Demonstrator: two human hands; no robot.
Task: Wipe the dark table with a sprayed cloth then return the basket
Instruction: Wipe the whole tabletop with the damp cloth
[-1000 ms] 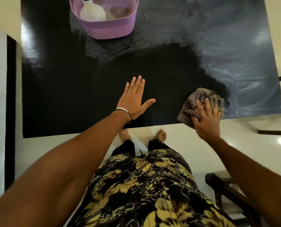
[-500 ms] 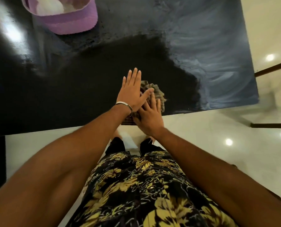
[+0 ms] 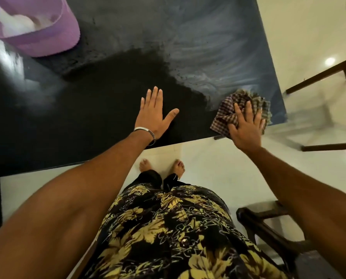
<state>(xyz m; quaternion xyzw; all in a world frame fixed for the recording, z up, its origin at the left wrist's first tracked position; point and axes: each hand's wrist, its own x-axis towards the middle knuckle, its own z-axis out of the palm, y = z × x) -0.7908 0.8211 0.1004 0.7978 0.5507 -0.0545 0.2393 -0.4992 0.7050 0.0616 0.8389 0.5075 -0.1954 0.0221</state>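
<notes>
The dark table (image 3: 71, 117) fills the upper part of the head view, glossy black near me and streaked grey-blue toward the far right. My left hand (image 3: 155, 115) lies flat on it near the front edge, fingers spread, holding nothing. My right hand (image 3: 245, 127) presses a checked cloth (image 3: 240, 103) onto the table's front right corner. A purple basket (image 3: 53, 37) stands at the far left of the table, with a white spray bottle (image 3: 13, 23) with a blue top inside it.
A dark wooden chair (image 3: 269, 228) stands at my lower right beside my arm. Another wooden frame (image 3: 329, 109) sits past the table's right edge. The floor is shiny white tile (image 3: 208, 168), with my bare feet just under the table's edge.
My right hand has swept the cloth rightward from beside my left hand to the table's front right corner. My left hand has stayed flat in place. The view has shifted.
</notes>
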